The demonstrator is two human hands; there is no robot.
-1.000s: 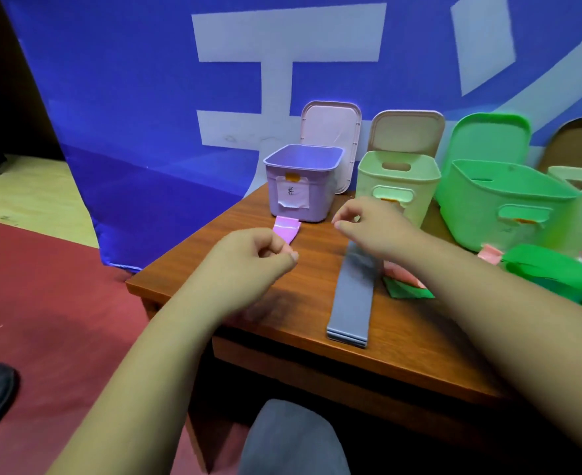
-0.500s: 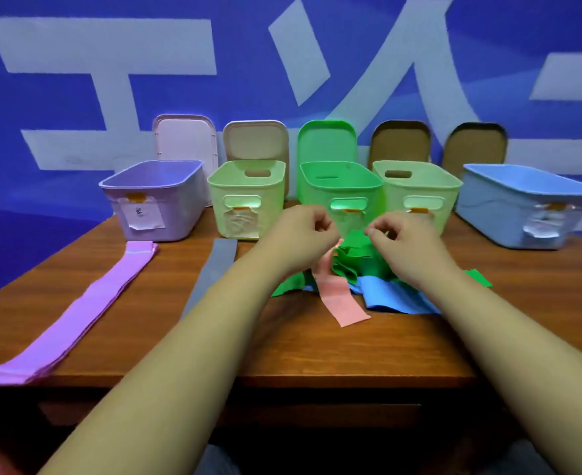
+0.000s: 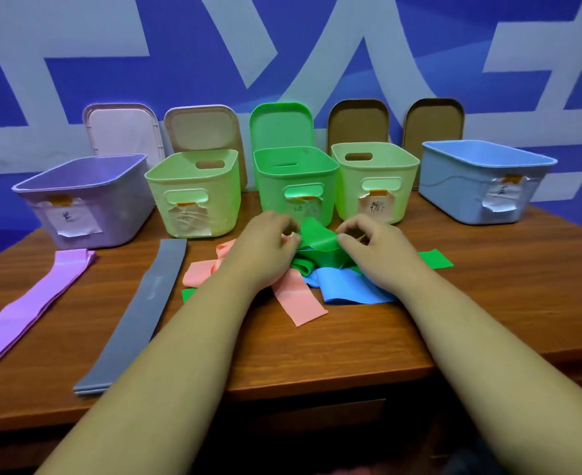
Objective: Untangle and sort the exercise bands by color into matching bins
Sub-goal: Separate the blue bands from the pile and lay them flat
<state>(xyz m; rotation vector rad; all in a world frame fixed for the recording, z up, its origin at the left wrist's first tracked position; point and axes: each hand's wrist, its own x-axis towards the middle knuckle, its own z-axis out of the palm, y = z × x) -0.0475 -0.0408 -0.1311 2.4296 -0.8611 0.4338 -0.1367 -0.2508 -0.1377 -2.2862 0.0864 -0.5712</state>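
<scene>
Green band (image 3: 318, 236) pinched by both hands, tangle partly hidden

Five open plastic bins stand in a row beyond the hands: one lavender bin (image 3: 87, 197), two pale green bins (image 3: 193, 190) (image 3: 373, 181), one bright green bin (image 3: 294, 180) and one light blue bin (image 3: 485, 180). Five lids lean upright behind them. Two hands, left hand (image 3: 265, 245) and right hand (image 3: 373, 243), show. Left of them lie two flat bands, one lilac band (image 3: 39, 296) and one grey band (image 3: 138, 313); under them, tangled green, salmon and blue bands cannot be counted.
</scene>
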